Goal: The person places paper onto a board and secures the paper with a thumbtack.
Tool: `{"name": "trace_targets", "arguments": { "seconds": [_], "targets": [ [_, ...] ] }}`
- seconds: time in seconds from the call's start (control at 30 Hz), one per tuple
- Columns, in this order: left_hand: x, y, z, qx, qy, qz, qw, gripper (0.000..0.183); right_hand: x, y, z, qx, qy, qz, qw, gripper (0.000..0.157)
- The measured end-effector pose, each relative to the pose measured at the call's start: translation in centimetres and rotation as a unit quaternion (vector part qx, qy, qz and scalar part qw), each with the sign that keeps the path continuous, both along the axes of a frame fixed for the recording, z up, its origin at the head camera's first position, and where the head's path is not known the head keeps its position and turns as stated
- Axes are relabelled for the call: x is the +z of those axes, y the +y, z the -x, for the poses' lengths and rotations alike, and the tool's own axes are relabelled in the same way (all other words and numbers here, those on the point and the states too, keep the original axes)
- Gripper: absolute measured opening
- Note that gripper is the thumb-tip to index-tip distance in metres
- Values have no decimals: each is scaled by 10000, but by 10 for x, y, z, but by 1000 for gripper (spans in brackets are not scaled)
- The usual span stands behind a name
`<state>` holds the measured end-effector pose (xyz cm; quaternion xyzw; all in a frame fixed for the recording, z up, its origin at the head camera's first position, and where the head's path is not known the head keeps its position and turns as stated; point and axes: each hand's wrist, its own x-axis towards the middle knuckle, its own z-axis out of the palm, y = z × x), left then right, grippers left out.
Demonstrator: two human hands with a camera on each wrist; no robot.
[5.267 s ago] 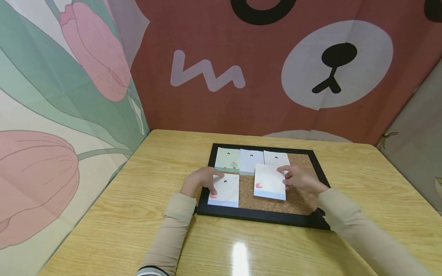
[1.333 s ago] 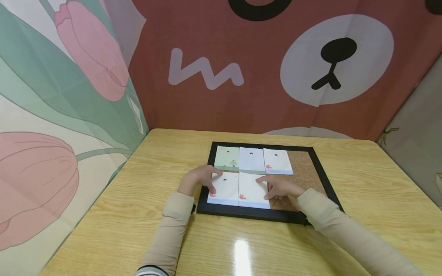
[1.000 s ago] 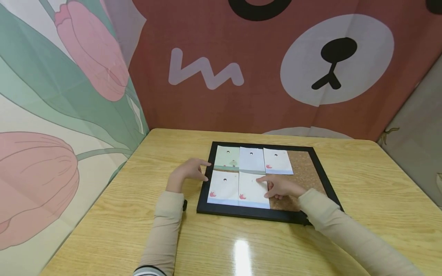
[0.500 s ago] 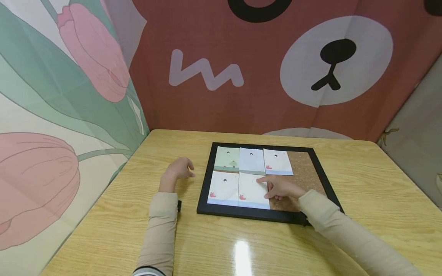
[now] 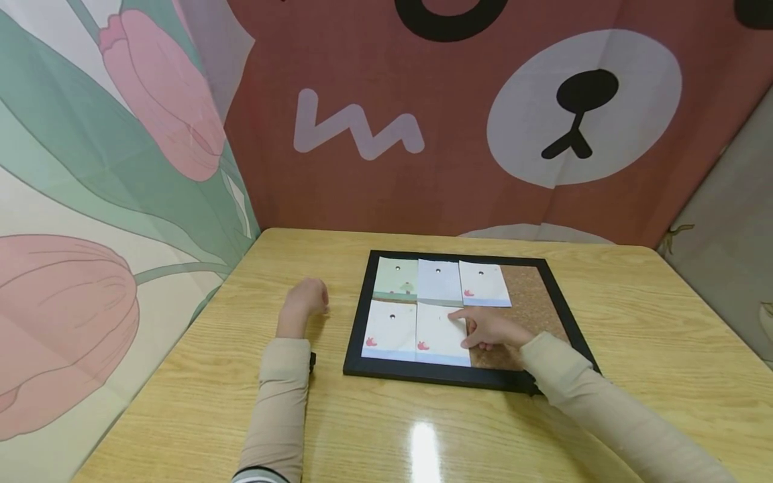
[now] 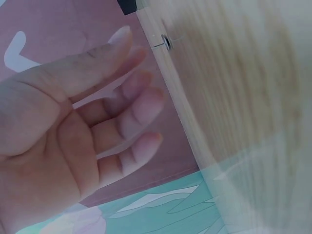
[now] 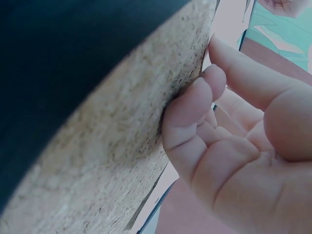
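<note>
My right hand (image 5: 490,327) rests on a white paper sheet (image 5: 437,341) with a red figure and a blue lower band, index finger near its top and thumb at its right edge. The sheet lies on a black-framed corkboard (image 5: 534,292), beside a matching pinned sheet (image 5: 386,335). In the right wrist view, bare cork (image 7: 117,131) runs beside my curled fingers (image 7: 187,109). Left of the board, my left hand (image 5: 304,302) hovers above the table, fingers loosely bent around nothing. A silver thumbtack (image 6: 167,43) sits point up on the table, just beyond its fingertips in the left wrist view.
Along the board's top row are a green sheet (image 5: 395,278), a pale lilac sheet (image 5: 439,282) and a white sheet (image 5: 485,285), each with a silver tack. The wooden table (image 5: 362,429) surrounds the board, with printed cloth (image 5: 386,194) hanging behind.
My right hand has brought the white sheet left and down, beside the pinned lower sheet, and stays on it. My left hand has lifted off that pinned sheet and moved left, off the board.
</note>
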<state>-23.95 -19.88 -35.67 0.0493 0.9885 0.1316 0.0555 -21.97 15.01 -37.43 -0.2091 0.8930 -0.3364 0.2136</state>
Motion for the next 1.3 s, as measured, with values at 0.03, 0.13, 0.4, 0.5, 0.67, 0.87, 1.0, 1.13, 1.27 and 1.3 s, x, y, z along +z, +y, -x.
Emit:
{"name": "trace_targets", "arguments": {
  "seconds": [0.03,0.13,0.4,0.5,0.67,0.87,1.0,1.13,1.27,1.3],
  "targets": [
    [0,0,0,-7,-73,15,10000,10,0,0,0,-3,23,-23,10000,54],
    [0,0,1,-78,-275,87,9996,11,-1,-1,0,-73,30,-53,10000,54],
    [-4,-1,1,-58,-462,183,9987,9,0,-2,0,-78,14,-142,9999,54],
    [-6,-1,0,-89,-528,149,9985,12,0,-3,0,-123,24,-204,9997,55],
    [-8,2,-1,-210,-671,107,9975,22,-1,-3,-1,-121,-10,-208,9997,55],
    [-9,5,-1,-218,-764,59,9968,33,-2,-1,0,-96,-37,-92,9999,55],
    [-8,6,0,-154,-705,-75,9974,27,-2,0,1,-78,-10,-99,9999,55],
    [-7,8,0,-175,-445,-292,9984,20,-2,0,0,-95,10,-110,9999,55],
    [-3,12,0,-242,-247,-524,9980,25,-2,0,0,-77,33,-106,9999,55],
    [-2,14,0,-288,-203,-583,9977,26,-2,0,1,-57,45,-104,9999,55]
  ]
}}
